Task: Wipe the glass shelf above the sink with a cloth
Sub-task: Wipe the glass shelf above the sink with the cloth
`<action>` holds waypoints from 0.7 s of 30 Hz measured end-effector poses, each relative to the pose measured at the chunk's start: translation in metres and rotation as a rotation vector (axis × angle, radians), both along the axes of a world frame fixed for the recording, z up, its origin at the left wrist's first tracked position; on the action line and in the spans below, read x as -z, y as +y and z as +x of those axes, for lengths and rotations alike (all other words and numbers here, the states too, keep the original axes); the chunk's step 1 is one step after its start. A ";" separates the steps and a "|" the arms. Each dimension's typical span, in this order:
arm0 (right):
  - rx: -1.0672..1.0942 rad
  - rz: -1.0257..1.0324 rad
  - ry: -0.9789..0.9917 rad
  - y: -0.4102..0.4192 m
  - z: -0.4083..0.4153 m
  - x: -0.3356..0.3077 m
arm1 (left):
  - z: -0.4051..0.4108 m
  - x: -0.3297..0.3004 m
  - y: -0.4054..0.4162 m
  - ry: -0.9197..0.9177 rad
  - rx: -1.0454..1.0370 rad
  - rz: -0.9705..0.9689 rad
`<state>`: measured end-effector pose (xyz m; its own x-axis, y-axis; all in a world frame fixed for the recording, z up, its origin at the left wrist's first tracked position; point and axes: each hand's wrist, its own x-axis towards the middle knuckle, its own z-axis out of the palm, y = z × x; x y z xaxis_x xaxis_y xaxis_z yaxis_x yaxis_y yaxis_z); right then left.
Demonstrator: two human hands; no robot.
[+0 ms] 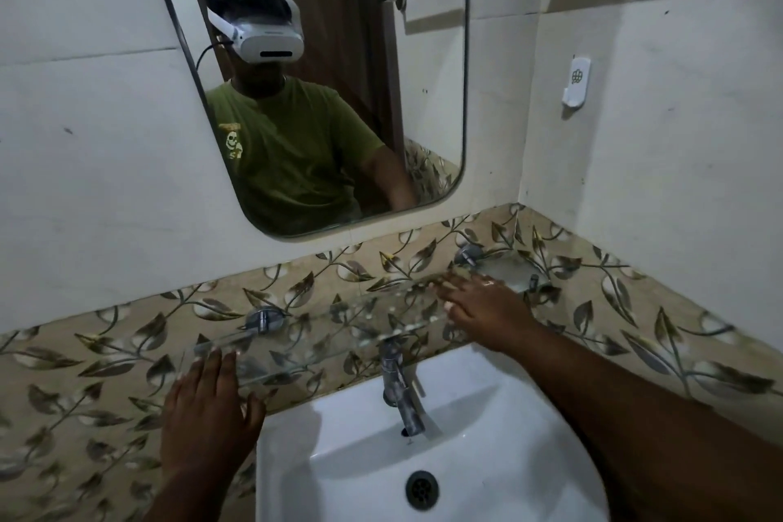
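Observation:
The clear glass shelf runs along the leaf-patterned tile band above the white sink, held by two chrome brackets. My left hand rests with fingers spread at the shelf's left front corner, fingertips touching the edge. Flat on the shelf's right part lies my right hand, fingers apart and pointing left. I see no cloth in either hand or anywhere in view.
A chrome tap stands at the back of the sink under the shelf's middle. A mirror hangs above and reflects a person in a green shirt. A small white holder is fixed to the right wall.

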<state>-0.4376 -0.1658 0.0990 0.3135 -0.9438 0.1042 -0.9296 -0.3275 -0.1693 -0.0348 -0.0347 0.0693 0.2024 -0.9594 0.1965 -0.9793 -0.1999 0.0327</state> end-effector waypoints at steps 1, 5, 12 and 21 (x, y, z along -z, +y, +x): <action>0.036 0.008 0.006 -0.008 -0.007 0.002 | 0.000 0.000 0.000 0.006 -0.003 -0.007; 0.141 0.033 0.021 -0.023 0.014 -0.005 | -0.001 0.001 -0.001 0.026 -0.009 -0.034; -0.015 0.028 0.005 -0.016 -0.002 -0.004 | -0.002 -0.001 -0.001 0.027 -0.005 -0.039; 0.248 0.130 -0.030 0.005 0.067 -0.022 | -0.003 -0.003 -0.001 0.022 -0.004 -0.018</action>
